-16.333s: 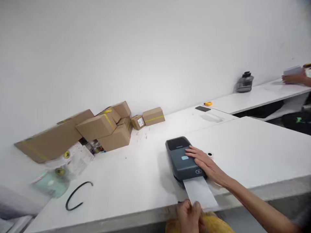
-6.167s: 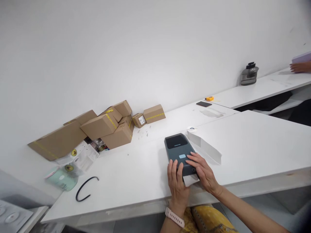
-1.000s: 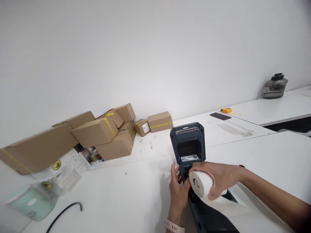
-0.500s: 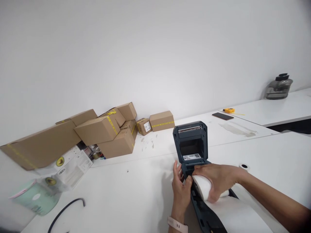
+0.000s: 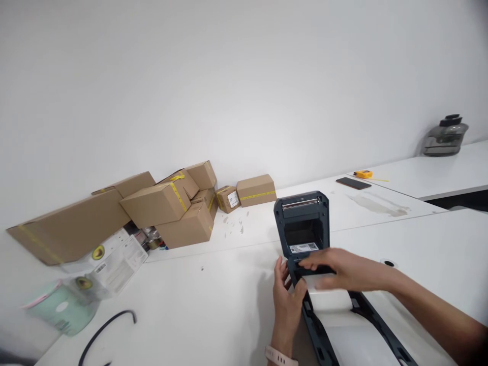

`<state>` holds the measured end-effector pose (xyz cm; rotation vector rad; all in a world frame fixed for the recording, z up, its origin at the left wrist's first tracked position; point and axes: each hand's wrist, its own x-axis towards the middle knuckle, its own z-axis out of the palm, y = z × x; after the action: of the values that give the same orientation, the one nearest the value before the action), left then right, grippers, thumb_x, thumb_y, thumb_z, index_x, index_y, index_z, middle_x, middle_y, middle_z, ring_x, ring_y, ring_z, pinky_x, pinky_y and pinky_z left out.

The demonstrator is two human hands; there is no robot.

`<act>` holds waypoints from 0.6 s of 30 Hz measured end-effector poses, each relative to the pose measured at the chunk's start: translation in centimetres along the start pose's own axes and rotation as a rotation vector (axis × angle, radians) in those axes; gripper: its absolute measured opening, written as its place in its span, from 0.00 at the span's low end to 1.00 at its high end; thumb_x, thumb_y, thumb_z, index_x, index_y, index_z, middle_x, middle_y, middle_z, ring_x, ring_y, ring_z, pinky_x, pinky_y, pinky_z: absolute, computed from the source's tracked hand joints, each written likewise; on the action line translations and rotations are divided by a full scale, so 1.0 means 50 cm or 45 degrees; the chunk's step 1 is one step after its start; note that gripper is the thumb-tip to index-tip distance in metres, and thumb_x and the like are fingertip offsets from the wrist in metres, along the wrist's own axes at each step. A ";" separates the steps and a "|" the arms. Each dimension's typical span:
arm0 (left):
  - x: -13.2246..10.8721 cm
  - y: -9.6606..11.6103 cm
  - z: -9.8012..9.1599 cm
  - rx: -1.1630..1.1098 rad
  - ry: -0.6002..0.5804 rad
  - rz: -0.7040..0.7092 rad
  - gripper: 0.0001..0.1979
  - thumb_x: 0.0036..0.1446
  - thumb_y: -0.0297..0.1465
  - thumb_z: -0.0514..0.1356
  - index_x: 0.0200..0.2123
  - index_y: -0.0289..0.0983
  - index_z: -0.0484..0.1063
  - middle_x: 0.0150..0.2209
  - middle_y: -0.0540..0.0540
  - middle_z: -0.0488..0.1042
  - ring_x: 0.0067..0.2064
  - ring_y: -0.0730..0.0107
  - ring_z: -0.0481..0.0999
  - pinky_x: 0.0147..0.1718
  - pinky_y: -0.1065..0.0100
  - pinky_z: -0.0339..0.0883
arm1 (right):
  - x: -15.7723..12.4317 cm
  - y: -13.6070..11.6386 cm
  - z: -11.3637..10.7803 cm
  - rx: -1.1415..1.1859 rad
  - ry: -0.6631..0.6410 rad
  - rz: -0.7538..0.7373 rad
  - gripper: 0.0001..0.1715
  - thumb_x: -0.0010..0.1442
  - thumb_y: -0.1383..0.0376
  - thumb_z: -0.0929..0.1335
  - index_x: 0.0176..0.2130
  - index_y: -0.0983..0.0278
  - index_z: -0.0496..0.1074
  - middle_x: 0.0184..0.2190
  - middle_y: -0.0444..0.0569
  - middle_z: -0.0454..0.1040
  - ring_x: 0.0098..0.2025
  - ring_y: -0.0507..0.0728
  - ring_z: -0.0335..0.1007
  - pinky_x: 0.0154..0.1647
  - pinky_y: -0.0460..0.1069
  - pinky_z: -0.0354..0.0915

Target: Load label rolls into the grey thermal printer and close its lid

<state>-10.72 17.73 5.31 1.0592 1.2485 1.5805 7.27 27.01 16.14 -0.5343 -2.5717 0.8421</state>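
Observation:
A dark grey label printer (image 5: 303, 223) stands open on the white table (image 5: 213, 310), its lid raised upright toward the wall. A white label roll (image 5: 328, 295) lies in the printer's bay, with its paper running out toward me. My right hand (image 5: 343, 269) rests over the top of the roll, fingers stretched and blurred by motion. My left hand (image 5: 286, 300), with a pale wristband, is curled against the printer's left side by the roll.
Several taped cardboard boxes (image 5: 168, 206) are piled against the wall at left, above printed packets (image 5: 110, 262) and a pale green roll (image 5: 63, 312). A black cable (image 5: 104, 330) lies near the front edge. A phone (image 5: 353, 183), a yellow tape measure (image 5: 363, 174) and a tape dispenser (image 5: 444, 136) sit farther right.
My right hand has lowered the white roll from above the printer down into its bay and flattened on top of it. The left hand stays at the printer's left side.

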 end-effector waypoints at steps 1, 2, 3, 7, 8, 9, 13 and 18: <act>-0.001 0.000 0.000 0.003 0.003 -0.036 0.49 0.54 0.49 0.68 0.71 0.35 0.53 0.68 0.31 0.64 0.67 0.50 0.67 0.62 0.58 0.64 | -0.001 -0.009 -0.017 0.020 0.250 -0.046 0.14 0.63 0.55 0.71 0.46 0.56 0.81 0.44 0.48 0.83 0.43 0.62 0.81 0.41 0.53 0.75; -0.003 0.000 0.000 0.009 0.012 -0.066 0.49 0.54 0.50 0.69 0.71 0.35 0.54 0.68 0.31 0.63 0.68 0.49 0.66 0.62 0.59 0.64 | 0.001 -0.017 -0.036 0.007 0.542 -0.091 0.13 0.65 0.54 0.69 0.43 0.56 0.81 0.41 0.48 0.83 0.42 0.61 0.80 0.42 0.52 0.74; -0.004 -0.001 0.001 0.015 0.018 -0.084 0.49 0.53 0.50 0.69 0.70 0.34 0.55 0.69 0.31 0.63 0.68 0.49 0.65 0.62 0.59 0.64 | 0.007 -0.022 -0.057 -0.040 0.839 -0.125 0.14 0.66 0.53 0.68 0.42 0.56 0.80 0.40 0.49 0.82 0.44 0.61 0.79 0.45 0.54 0.74; -0.006 -0.002 0.001 -0.029 0.067 -0.106 0.45 0.52 0.53 0.69 0.67 0.37 0.63 0.69 0.35 0.64 0.70 0.51 0.63 0.64 0.62 0.62 | 0.055 -0.013 -0.128 -0.124 1.299 0.009 0.26 0.70 0.46 0.61 0.55 0.56 0.75 0.58 0.52 0.75 0.64 0.65 0.67 0.68 0.63 0.59; -0.005 -0.001 0.000 -0.046 0.089 -0.118 0.43 0.54 0.54 0.67 0.66 0.38 0.64 0.69 0.36 0.64 0.70 0.52 0.63 0.64 0.62 0.61 | 0.065 -0.007 -0.138 -0.079 1.220 0.069 0.29 0.71 0.45 0.58 0.56 0.55 0.75 0.59 0.51 0.75 0.64 0.64 0.67 0.68 0.64 0.59; -0.004 -0.001 -0.003 -0.058 0.113 -0.135 0.42 0.56 0.56 0.64 0.66 0.39 0.65 0.69 0.37 0.64 0.70 0.53 0.63 0.64 0.62 0.62 | 0.072 -0.001 -0.142 -0.032 1.137 0.112 0.31 0.72 0.44 0.56 0.55 0.55 0.75 0.58 0.50 0.76 0.63 0.64 0.69 0.66 0.63 0.62; -0.002 0.003 -0.014 -0.076 0.199 -0.196 0.40 0.61 0.58 0.55 0.66 0.36 0.65 0.64 0.34 0.70 0.65 0.50 0.70 0.61 0.55 0.67 | 0.043 -0.001 -0.113 0.069 1.045 0.152 0.32 0.73 0.44 0.53 0.52 0.54 0.75 0.53 0.48 0.79 0.56 0.61 0.74 0.59 0.58 0.69; -0.057 0.014 0.009 -0.031 0.398 -0.251 0.41 0.56 0.49 0.65 0.69 0.40 0.59 0.74 0.39 0.53 0.74 0.52 0.52 0.69 0.60 0.54 | -0.065 -0.025 -0.016 0.250 1.032 -0.001 0.22 0.74 0.49 0.56 0.53 0.51 0.72 0.60 0.45 0.72 0.65 0.60 0.65 0.65 0.55 0.62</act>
<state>-9.55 15.06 5.71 0.6655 1.4878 1.6434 10.11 24.97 16.77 -0.6457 -1.7341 0.6774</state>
